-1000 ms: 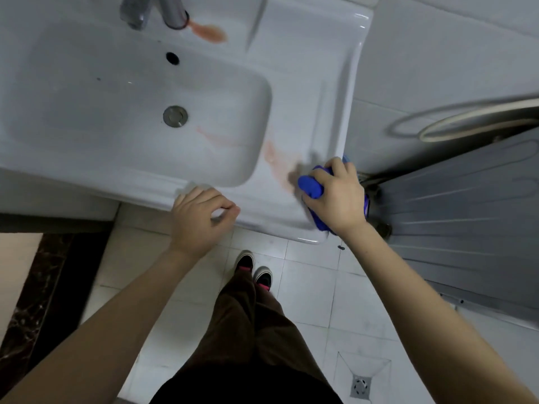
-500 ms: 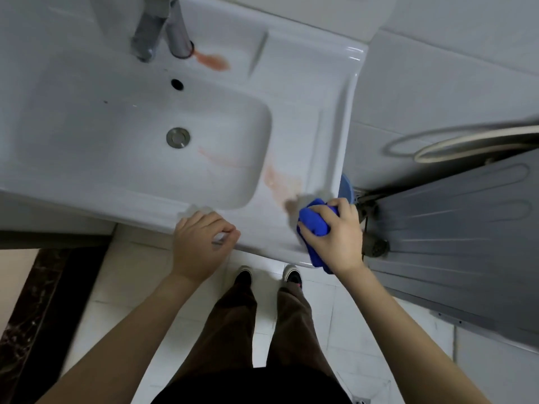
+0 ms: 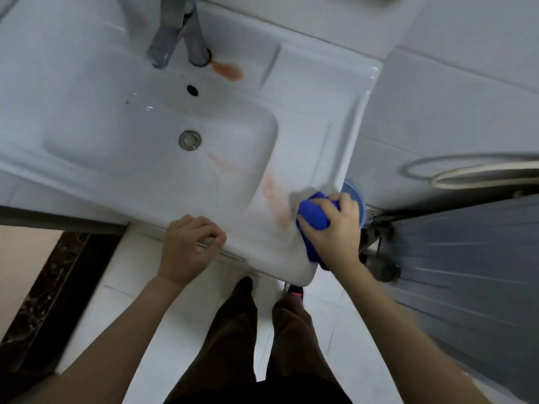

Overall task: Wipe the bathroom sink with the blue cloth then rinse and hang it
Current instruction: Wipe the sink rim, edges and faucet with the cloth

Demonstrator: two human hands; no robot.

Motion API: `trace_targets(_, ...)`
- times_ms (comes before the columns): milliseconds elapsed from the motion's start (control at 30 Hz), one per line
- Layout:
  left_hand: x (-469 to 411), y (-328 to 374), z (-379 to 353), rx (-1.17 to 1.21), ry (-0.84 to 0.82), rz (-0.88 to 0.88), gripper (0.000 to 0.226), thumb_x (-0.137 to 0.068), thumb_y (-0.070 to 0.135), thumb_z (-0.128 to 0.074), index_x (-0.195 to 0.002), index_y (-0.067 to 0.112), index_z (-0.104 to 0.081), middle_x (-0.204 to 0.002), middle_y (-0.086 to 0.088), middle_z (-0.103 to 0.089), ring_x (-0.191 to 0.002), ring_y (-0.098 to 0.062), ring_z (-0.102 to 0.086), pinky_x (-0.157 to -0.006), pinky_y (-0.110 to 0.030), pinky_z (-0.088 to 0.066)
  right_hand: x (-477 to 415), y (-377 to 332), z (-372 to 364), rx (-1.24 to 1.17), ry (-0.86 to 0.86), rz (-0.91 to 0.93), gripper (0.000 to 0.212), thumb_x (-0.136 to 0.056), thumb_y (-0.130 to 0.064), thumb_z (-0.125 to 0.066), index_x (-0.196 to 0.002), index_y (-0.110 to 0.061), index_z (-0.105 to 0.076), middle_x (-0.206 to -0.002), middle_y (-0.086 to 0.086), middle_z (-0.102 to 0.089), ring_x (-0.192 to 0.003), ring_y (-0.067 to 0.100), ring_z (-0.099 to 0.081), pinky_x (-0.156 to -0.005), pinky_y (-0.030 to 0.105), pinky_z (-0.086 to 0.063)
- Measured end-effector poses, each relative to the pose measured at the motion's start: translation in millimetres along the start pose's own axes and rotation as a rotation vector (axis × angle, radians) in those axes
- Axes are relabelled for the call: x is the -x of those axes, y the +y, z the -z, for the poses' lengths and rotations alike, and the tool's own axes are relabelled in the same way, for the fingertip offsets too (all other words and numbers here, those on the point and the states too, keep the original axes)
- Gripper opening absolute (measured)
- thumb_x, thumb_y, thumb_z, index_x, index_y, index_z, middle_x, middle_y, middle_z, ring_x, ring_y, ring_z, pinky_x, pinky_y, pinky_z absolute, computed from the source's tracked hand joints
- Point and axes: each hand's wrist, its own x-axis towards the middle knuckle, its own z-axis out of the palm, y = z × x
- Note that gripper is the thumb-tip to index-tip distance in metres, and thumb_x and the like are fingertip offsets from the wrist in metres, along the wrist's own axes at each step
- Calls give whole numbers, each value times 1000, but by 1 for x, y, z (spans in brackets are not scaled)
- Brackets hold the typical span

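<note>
- Right hand (image 3: pixel 332 225), right of centre frame: fingers curled over the bunched blue cloth (image 3: pixel 313 214), gripping it and pressing it down on the sink's flat right-hand ledge, near the front right corner. A tail of the cloth hangs below the heel of the hand, past the sink edge.
- Right forearm runs in from the lower right of the frame, wrist roughly straight, palm facing down.
- Left hand (image 3: pixel 189 246), lower centre: loosely closed, fingers hooked over the front rim of the sink (image 3: pixel 87 182); holds nothing else, seems to brace the body. Forearm enters from the lower left.
- Just left of the cloth: pale orange-pink smear (image 3: pixel 274 196) on the ledge, with fainter streaks running into the basin toward the drain (image 3: pixel 189 139).
- A stronger orange stain (image 3: pixel 229 71) sits at the base of the tap (image 3: pixel 175 39), top centre.
- A blue round object (image 3: pixel 354 193) peeks out behind the right hand, off the sink's edge; cannot identify it.
- Step in hand, judged: wiping stage, early; stains not yet cleared, rinse and hang not begun.
- Next move calls for: sweeping the cloth leftward across the smear with steady downward pressure, then reaching up-frame to the tap-base stain.
</note>
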Motion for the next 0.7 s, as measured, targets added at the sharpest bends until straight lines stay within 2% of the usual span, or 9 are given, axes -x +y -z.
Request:
trace_targets(67, 2, 3, -1, 18, 18, 7, 15, -87, 30, -67, -75, 21, -70, -84, 10, -70, -75, -19, -60, -71, -45, -45, 25, 1, 5, 19, -75, 107, 34, -69, -29, -86, -98, -14, -74, -98, 10, -57, -88, 29, -50, -64, 33, -43)
trace_targets(133, 2, 3, -2, 20, 30, 13, 17, -86, 30, -68, -74, 19, -70, -84, 8, -71, -76, -19, -60, -72, -46, -46, 10, 7, 8, 8, -109, 143, 33, -71, -29, -85, -97, -12, -74, -97, 12, -58, -88, 30, -51, -65, 34, -44)
trace_targets(267, 1, 3, -5, 4, 75, 46, 23, -85, 34, -65, -69, 18, -71, -82, 8, -70, -76, -17, -60, -71, -44, -45, -96, 27, 5, -30, -12, 23, 30, -75, -24, -81, -98, -6, -75, -100, 18, -56, -94, 37, -53, -77, 29, -36)
trace_targets(367, -2, 3, -12, -4, 107, 84, 25, -82, 34, -65, -65, 16, -70, -78, 8, -69, -71, -18, -57, -68, -45, -46, -182, 44, 5, -40, 13, -11, 35, -79, -30, -77, -100, -3, -72, -110, 20, -54, -100, 39, -54, -92, 43, -45)
trace_targets(467, -4, 3, -14, -28, 117, 117, 26, -80, 35, -65, -62, 16, -67, -75, 8, -67, -69, -20, -55, -68, -47, -46, -220, 54, 6, -50, 31, 9, 39, -79, -36, -75, -105, -7, -71, -114, 16, -54, -102, 35, -55, -93, 42, -47)
trace_targets(567, -6, 7, -13, -40, 112, 128, 28, -78, 35, -64, -60, 13, -66, -73, 6, -66, -66, -21, -53, -68, -42, -44, -194, 52, 7, -65, 0, 17, 37, -77, -37, -75, -101, -8, -71, -109, 16, -53, -100, 35, -54, -89, 36, -46)
trace_targets(700, -9, 14, -11, -53, 133, 107, 30, -77, 31, -62, -57, 9, -65, -68, 3, -65, -60, -22, -50, -61, -36, -40, -95, 38, 10, -24, -82, 165, 30, -75, -34, -79, -94, -11, -72, -96, 13, -53, -87, 32, -50, -75, 29, -36)
